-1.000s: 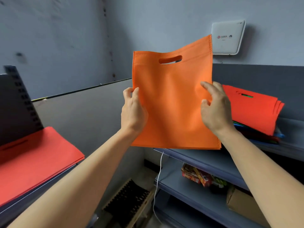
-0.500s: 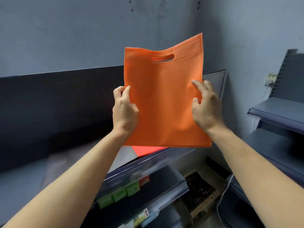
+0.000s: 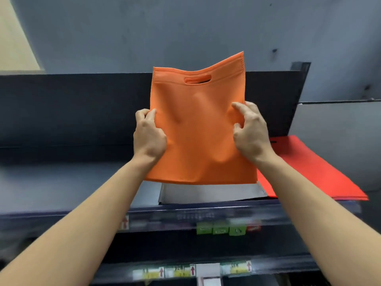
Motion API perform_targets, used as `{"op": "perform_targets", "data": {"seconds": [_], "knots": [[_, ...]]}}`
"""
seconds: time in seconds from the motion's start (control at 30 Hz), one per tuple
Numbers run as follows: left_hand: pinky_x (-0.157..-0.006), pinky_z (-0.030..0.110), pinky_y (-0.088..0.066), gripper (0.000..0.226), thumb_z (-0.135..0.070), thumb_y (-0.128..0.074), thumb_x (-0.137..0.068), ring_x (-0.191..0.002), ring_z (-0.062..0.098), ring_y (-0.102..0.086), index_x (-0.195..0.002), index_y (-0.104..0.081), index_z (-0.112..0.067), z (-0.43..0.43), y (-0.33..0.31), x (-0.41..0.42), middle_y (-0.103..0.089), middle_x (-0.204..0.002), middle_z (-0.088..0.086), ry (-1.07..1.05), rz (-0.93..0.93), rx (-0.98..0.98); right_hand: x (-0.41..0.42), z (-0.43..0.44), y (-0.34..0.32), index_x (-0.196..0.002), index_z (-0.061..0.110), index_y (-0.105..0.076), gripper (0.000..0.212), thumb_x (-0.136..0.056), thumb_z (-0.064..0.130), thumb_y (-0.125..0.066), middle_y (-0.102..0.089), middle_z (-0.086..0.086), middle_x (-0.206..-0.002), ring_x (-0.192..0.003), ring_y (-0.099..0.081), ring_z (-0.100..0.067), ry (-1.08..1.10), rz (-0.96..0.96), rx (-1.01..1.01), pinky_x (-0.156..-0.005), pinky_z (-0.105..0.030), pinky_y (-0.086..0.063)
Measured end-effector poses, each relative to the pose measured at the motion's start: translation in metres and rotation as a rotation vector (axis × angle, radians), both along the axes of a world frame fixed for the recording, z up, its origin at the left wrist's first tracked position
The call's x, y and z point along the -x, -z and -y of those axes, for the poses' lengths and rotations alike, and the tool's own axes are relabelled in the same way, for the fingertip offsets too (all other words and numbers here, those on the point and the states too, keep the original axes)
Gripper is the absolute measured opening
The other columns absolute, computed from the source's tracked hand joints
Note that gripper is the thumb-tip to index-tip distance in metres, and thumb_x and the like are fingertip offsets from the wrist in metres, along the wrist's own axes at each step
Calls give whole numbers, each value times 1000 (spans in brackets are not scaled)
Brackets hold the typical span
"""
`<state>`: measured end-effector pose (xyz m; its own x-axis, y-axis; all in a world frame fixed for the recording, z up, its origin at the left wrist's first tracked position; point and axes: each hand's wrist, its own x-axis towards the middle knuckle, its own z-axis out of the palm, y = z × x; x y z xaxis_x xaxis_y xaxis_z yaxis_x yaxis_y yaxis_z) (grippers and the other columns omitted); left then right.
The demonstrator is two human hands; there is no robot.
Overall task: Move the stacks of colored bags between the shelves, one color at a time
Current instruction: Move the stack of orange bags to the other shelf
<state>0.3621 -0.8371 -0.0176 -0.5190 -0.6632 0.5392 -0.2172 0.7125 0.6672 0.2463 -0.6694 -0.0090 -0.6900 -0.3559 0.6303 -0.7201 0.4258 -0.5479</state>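
Left hand [image 3: 149, 134]: grips the left edge of the orange bags [image 3: 200, 129], thumb on the near face, fingers curled behind. Right hand [image 3: 250, 131]: clasps the right edge, thumb on the near face, index finger raised.

Orange bags: held upright in the air above the top shelf [image 3: 61, 182], bottom edge clear of the deck. Room lies open to the left of them along the shelf. Directly below them lies a flat grey sheet [image 3: 206, 193]; to the lower right, a flat red bag stack [image 3: 309, 172] just beside that sheet. Behind them stand a dark back panel [image 3: 82, 104] and a grey wall [image 3: 185, 27]. Below them, green labels [image 3: 220, 229] line the shelf front, blurred.

Condition: thin layers show at the bottom edge; cut-out handle uppermost; top right corner stands higher than the left; face slightly dented.
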Motion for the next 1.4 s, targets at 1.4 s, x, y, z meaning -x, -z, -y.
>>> {"op": "perform_targets", "data": {"seconds": [1.4], "knots": [[-79,36,-38,38,5,-34,-89,-97,33,-48,-124,-47,1,196,84,-99,-36,-131,17,-123,612,-81,-83,202,96,-77,7,-41,17,-85,-8,-39,-46,-18,-116,-103,-47,-34,81,347,-565,-71,-35,-38]]}}
